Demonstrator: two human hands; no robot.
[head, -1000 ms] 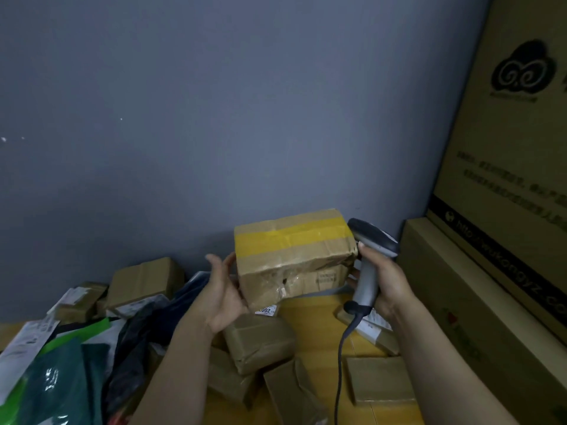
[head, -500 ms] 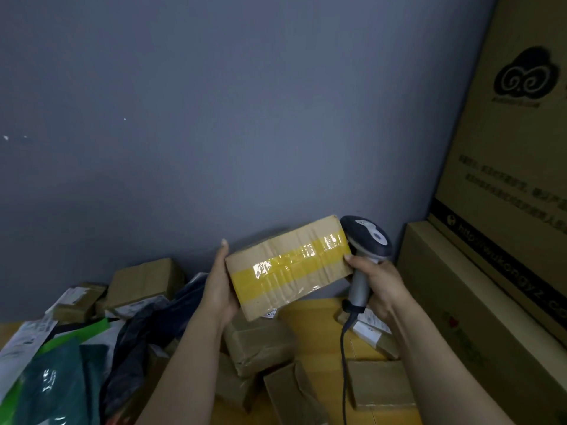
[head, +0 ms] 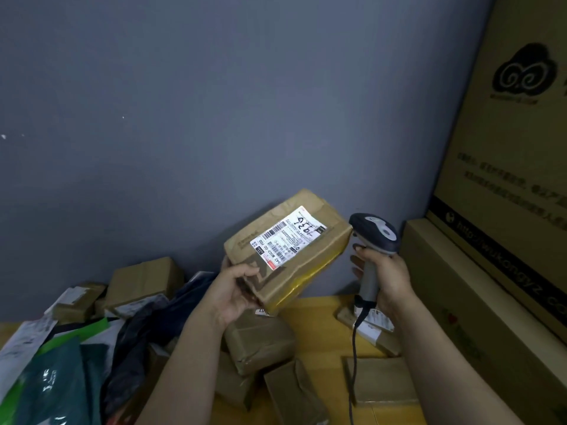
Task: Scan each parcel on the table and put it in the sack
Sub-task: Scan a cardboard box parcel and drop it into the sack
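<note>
Open air lies ahead up to the grey-blue wall (head: 214, 118); tall brown cartons (head: 491, 302) close off my right. Brown taped boxes (head: 257, 342) and green plastic mailer bags (head: 55, 378) crowd the yellow wooden table (head: 319, 311). My left hand (head: 236, 289) grips a corner of the brown cardboard parcel (head: 288, 250), tilted above the pile with its label up. My right hand (head: 386, 274) clasps the grey handheld barcode scanner (head: 376, 234) just beside the parcel.

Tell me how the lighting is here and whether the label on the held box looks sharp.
Head view: dim overall. The white shipping label on the cardboard parcel is the brightest spot; its barcodes look crisp, the small print too fine to read. Slight glare on the yellow tape. The wide lens leans the large carton at right.
</note>
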